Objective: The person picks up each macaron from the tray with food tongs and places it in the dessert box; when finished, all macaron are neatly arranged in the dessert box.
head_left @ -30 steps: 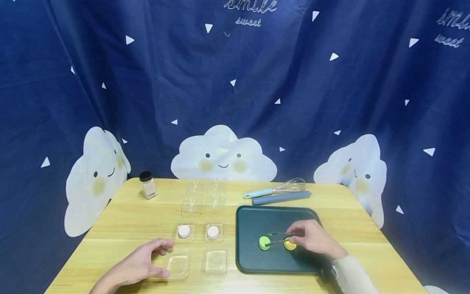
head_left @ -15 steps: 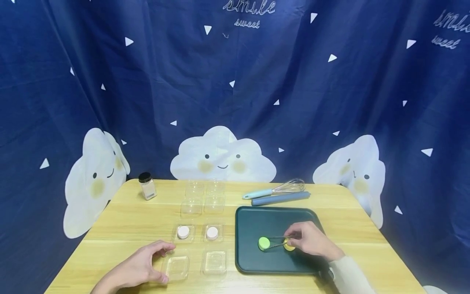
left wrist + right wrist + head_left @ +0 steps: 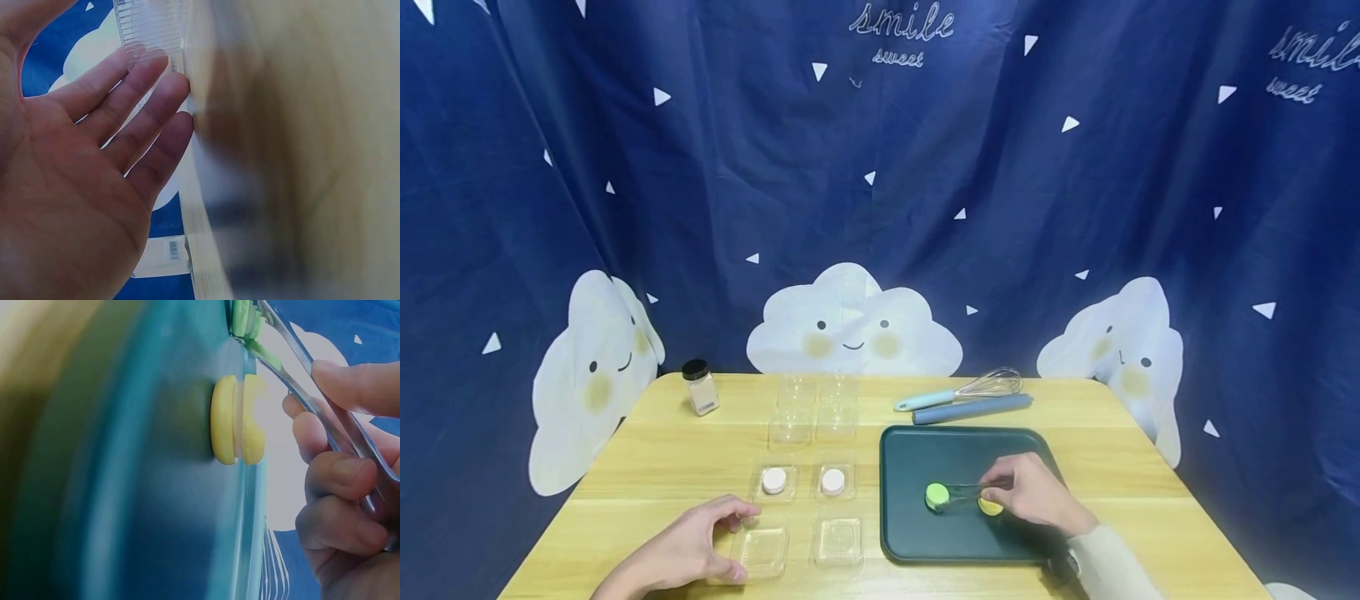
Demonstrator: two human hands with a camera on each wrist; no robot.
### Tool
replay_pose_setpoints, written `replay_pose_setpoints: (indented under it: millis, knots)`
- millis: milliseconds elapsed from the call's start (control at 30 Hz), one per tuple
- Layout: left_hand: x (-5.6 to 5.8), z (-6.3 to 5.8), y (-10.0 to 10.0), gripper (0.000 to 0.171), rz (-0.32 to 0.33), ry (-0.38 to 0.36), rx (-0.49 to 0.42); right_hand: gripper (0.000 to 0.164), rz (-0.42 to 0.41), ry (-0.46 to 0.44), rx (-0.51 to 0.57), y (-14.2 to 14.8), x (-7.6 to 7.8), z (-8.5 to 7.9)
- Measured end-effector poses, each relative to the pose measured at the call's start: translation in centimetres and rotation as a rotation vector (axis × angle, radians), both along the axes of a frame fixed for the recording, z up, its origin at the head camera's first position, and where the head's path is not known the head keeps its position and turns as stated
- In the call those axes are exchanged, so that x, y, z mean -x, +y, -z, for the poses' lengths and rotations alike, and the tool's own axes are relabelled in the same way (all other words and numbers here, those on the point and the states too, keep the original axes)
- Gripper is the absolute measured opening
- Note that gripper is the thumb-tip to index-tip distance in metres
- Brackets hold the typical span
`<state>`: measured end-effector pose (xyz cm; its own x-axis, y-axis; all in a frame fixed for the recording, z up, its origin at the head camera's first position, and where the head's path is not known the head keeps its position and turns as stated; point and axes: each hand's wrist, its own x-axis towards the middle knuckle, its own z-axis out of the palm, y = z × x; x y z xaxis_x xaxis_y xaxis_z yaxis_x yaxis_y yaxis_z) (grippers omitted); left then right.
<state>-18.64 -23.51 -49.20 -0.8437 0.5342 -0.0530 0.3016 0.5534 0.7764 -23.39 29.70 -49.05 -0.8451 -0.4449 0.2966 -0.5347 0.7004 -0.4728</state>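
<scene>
Metal tongs (image 3: pixel 300 390) are held in the right hand (image 3: pixel 1028 492), their tips about a green macaron (image 3: pixel 937 497) laid flat on a dark tray (image 3: pixel 970 540). Near it, a yellow macaron (image 3: pixel 224 422) with pale filling is overhung by that hand. A clear, square box (image 3: pixel 764 548) is bordered on its left by the left hand (image 3: pixel 688 543).

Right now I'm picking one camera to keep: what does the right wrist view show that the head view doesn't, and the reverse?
Only the right wrist view: the yellow macaron side-on, with the pale layer between its halves.

Only the head view: the left hand beside the clear containers, white pieces in two of them, and the black-lidded jar.

Both: the right hand holding the metal tongs, tips at the green macaron; the tray; and the whisk, just its wires in the wrist view.
</scene>
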Motion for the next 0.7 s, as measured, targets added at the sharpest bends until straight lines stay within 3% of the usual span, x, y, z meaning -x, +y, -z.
replay_pose_setpoints:
  millis: [400, 700]
  knots:
    - [0.18, 0.48, -0.09, 0.066, 0.013, 0.013, -0.006, 0.007, 0.05, 0.01, 0.03, 0.1, 0.16, 0.12]
    - [0.31, 0.44, -0.15, 0.068, 0.011, 0.026, -0.008, 0.016, 0.14, 0.07, 0.183, -0.1, 0.5, -0.25]
